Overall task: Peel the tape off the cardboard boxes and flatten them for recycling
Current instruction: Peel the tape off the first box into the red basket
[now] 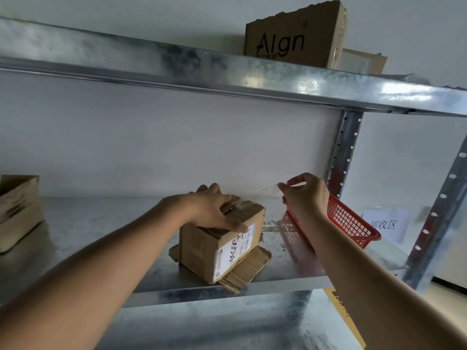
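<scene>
A small brown cardboard box (202,251) with a white shipping label stands on a flattened piece of cardboard (249,270) on the middle metal shelf (101,223). My left hand (212,208) presses down on the box's top, fingers spread over its flaps. My right hand (304,193) is raised to the right of the box and pinches a strip of clear tape (267,189). The strip stretches from my fingers back toward the box top.
A red plastic basket (351,221) sits right behind my right wrist. A white paper sign (385,224) leans at the shelf's right end. Another brown box (17,210) stands at the far left. Two boxes, one printed box (290,36), rest on the upper shelf.
</scene>
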A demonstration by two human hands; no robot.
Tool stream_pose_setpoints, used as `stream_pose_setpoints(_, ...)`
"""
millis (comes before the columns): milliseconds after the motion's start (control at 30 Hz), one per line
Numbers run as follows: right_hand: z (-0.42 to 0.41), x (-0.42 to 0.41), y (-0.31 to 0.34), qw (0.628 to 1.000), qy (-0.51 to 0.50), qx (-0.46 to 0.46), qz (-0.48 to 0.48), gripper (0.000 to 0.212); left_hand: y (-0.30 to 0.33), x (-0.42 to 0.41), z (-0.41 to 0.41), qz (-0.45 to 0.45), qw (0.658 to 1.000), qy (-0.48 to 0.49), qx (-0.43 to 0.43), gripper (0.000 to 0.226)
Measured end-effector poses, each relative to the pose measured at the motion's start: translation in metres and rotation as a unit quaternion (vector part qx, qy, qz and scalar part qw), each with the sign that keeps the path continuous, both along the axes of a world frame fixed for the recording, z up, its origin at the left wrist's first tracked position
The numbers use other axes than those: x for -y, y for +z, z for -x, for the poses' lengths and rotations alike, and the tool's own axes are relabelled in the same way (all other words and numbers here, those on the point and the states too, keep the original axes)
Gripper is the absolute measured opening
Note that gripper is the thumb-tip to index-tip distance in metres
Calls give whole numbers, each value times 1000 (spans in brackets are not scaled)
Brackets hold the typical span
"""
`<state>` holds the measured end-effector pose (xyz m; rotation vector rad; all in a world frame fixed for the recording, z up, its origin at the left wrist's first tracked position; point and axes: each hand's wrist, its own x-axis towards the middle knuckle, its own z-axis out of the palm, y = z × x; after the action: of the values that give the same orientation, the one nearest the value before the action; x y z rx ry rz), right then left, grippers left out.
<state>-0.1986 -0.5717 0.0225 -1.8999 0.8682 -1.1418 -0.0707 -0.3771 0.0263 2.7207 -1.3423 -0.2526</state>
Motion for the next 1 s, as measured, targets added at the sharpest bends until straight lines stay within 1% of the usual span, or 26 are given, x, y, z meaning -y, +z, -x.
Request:
stream_pose_setpoints(33,0,2,3,1000,-15,7,10,17,0,2,1,-9,1000,-1,7,119)
stream_pose_setpoints(133,4,12,14,996,-61,43,43,14,2,1,-6,-21,1000,-10,-6,108)
stream_pose_setpoints(200,9,16,21,994,-63,62,67,9,2,-1,-11,-33,999,-15,-22,113)
stream_pose_setpoints(267,12,14,24,992,-45,62,104,6,-1,0,-12,-31,999,-16,-31,118)
stream_pose_setpoints(300,13,10,25,990,-35,60,126,5,-4,1,-12,-29,999,-20,-24,114)
stream_pose_setpoints(400,7,2,27,982,12,67,177,6,-13,2,-13,-30,998,-51,27,92)
stream_pose_setpoints(467,0,-4,26,977,55,69,194,9,-16,1,-15,-32,995,-69,58,86)
stream_pose_setpoints(533,-9,-11,23,966,111,40,228,9,-18,1,-16,-32,995,-72,67,81)
stream_pose_setpoints(633,-22,-24,15,930,204,-65,298,9,-21,1,-18,-22,994,-76,70,76)
stream_pose_setpoints(700,-29,-29,10,907,255,-126,310,11,-22,-1,-19,-18,994,-81,71,74)
stream_pose_setpoints(767,-34,-29,5,897,291,-180,279,18,-22,-3,-18,-17,994,-79,71,73)
stream_pose_setpoints(833,-37,-27,2,890,333,-229,213,34,-21,-3,-16,-17,994,-76,76,71)
stream_pose_setpoints(867,-37,-25,0,885,346,-245,191,36,-21,-2,-16,-18,994,-77,80,70)
stream_pose_setpoints(900,-38,-23,-2,884,347,-250,190,30,-20,-1,-16,-21,993,-78,82,69)
stream_pose_setpoints(1000,-38,-14,-6,904,292,-216,224,4,-19,0,-15,-41,993,-71,85,68)
